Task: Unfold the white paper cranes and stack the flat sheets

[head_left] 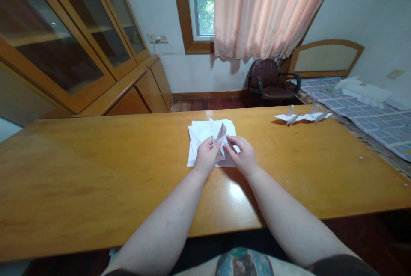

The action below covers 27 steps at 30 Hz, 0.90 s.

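Observation:
Between my two hands is a folded white paper crane [221,131], with one pointed part sticking up. My left hand [207,154] grips its left side, thumb on top and fingers curled beneath. On the other side, my right hand [242,153] pinches an edge of the folded paper between thumb and fingers. Both hands are just above a stack of white paper sheets [192,147] on the wooden table. The hands hide part of the crane's lower folds.
Two finished-looking paper cranes [289,117] stand side by side at the table's [96,182] far right. Beyond it are a brown armchair [268,80] and a bed with a checked cover [362,113]. A glass-doored cabinet [93,75] lines the left wall.

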### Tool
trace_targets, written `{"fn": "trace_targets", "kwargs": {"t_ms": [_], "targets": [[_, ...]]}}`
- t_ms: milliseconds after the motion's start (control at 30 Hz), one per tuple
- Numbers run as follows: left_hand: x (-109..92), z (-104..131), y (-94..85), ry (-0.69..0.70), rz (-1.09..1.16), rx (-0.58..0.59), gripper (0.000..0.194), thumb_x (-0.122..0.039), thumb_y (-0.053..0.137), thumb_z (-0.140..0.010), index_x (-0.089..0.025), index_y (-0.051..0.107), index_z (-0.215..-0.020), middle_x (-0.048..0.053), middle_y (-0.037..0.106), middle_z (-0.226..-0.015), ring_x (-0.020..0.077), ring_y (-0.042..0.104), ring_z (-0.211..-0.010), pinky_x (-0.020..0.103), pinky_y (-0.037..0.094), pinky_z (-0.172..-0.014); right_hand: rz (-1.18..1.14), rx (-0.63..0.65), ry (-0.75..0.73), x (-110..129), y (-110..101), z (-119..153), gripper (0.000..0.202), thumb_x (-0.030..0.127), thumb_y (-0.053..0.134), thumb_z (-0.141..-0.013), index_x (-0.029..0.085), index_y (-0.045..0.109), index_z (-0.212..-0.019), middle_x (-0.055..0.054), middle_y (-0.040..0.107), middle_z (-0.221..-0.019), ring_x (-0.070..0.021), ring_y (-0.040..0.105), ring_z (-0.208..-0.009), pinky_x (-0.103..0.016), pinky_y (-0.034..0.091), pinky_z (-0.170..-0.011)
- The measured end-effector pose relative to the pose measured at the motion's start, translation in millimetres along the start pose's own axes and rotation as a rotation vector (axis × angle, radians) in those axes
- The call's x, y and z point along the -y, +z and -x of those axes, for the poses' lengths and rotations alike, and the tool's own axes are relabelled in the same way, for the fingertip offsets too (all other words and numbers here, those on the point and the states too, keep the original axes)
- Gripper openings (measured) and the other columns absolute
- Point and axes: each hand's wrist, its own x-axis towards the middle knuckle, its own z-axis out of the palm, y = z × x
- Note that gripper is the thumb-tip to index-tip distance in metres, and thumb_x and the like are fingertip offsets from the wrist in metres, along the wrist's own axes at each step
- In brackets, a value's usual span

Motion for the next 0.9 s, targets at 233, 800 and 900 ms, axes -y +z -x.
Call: {"fn": "trace_targets", "kwargs": {"t_ms": [233, 800, 900], "targets": [[5, -2, -1.6, 0.005, -0.026, -0.004, 0.033, -0.037, 0.064, -0.073, -0.015, 0.063, -0.098, 0.007, 0.069, -0.092, 0.0199, 0.065, -0.082, 0.032, 0.051, -0.075, -0.036, -0.016, 0.061, 1, -2, 1, 0.024, 0.032, 0.054, -0.084, 0.023, 0.066, -0.102, -0.007, 0.069, -0.099, -0.0191, 0.064, -0.085, -0.035, 0.050, -0.081], [6, -2, -4.3, 0.000, -0.057, 0.020, 0.027, -0.035, 0.060, -0.077, -0.016, 0.062, -0.095, 0.004, 0.067, -0.090, 0.0177, 0.061, -0.081, 0.031, 0.048, -0.077, -0.751, 0.184, 0.742, -4, 3, -8, 0.028, 0.037, 0.074, -0.061, 0.017, 0.065, -0.080, -0.001, 0.066, -0.074, -0.0141, 0.058, -0.063, -0.027, 0.043, -0.061], [5, -4, -5.9, 0.035, -0.172, -0.003, 0.023, -0.035, 0.059, -0.076, -0.016, 0.062, -0.089, 0.003, 0.066, -0.085, 0.0178, 0.060, -0.081, 0.030, 0.047, -0.075, -0.708, 0.173, 0.773, -8, 3, -7, 0.029, 0.039, 0.075, -0.059, 0.017, 0.060, -0.071, 0.002, 0.061, -0.064, -0.0118, 0.053, -0.056, -0.025, 0.039, -0.055]]}}
